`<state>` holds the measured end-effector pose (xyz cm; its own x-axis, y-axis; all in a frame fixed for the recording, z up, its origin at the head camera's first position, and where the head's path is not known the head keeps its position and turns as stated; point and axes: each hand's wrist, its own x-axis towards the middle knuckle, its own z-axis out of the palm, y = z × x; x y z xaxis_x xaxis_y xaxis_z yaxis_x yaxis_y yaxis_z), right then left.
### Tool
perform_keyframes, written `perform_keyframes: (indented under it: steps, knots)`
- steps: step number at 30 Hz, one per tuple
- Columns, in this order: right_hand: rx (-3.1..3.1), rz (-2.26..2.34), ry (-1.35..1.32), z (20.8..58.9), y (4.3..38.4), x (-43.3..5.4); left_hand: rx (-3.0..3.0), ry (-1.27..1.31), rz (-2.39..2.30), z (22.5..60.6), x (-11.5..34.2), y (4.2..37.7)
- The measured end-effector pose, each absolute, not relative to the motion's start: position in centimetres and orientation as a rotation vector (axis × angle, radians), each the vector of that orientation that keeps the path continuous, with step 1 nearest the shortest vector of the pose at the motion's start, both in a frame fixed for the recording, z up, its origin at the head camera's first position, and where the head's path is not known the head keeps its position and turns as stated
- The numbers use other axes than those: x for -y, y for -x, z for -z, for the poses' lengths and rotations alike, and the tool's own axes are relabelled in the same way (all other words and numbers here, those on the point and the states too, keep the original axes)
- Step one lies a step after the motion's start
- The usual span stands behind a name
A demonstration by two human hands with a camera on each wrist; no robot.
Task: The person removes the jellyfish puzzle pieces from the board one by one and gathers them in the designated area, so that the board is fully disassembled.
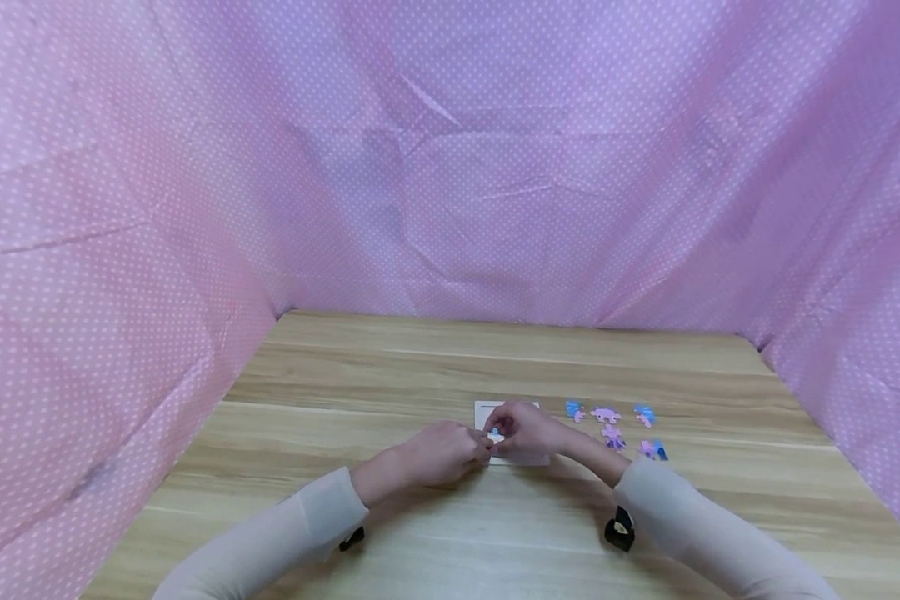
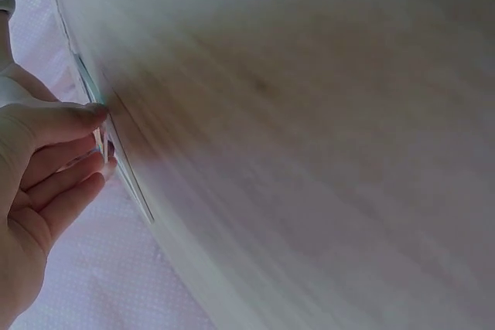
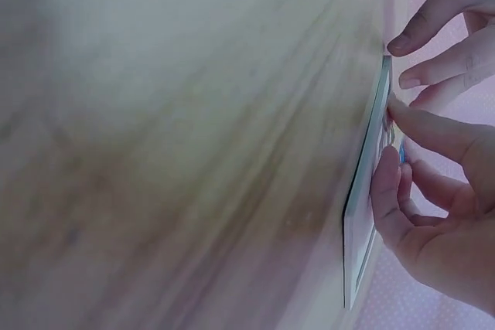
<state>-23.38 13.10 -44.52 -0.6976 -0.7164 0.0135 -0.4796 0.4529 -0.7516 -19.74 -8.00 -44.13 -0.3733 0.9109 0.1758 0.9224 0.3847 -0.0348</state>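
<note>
Over a white puzzle board (image 1: 521, 459), both hands meet at a small jigsaw piece (image 1: 495, 436) with blue, white and pink on it. My left hand (image 1: 447, 452) comes from the left and pinches the piece near the board's left edge. In the left wrist view, a thin edge of the piece (image 2: 105, 144) shows between its thumb and fingertips. My right hand (image 1: 531, 430) reaches over the board and grips the piece from the other side. A blue bit of it shows by the curled fingers (image 3: 392, 191) in the right wrist view. The hands hide much of the board.
Several loose jigsaw pieces lie right of the board, among them a blue-and-pink one (image 1: 574, 410), a pink one (image 1: 606, 415) and a pink-and-dark-blue one (image 1: 653, 450). They rest on a wooden table (image 1: 390, 358). Pink dotted cloth (image 1: 480, 208) hangs around the table's back and sides.
</note>
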Motion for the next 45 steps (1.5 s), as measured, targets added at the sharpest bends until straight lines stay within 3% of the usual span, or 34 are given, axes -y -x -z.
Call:
perform_keyframes:
  steps: [24, 45]
  knots:
    - [-2.375, 1.198, 0.857, 43.3, 22.7, -23.6, 2.644, 1.607, 0.154, 44.2, 8.1, 19.9]
    - [-2.473, 1.127, 0.918, 44.0, 20.9, -25.1, 2.737, 1.571, 0.203, 43.9, 7.6, 19.8]
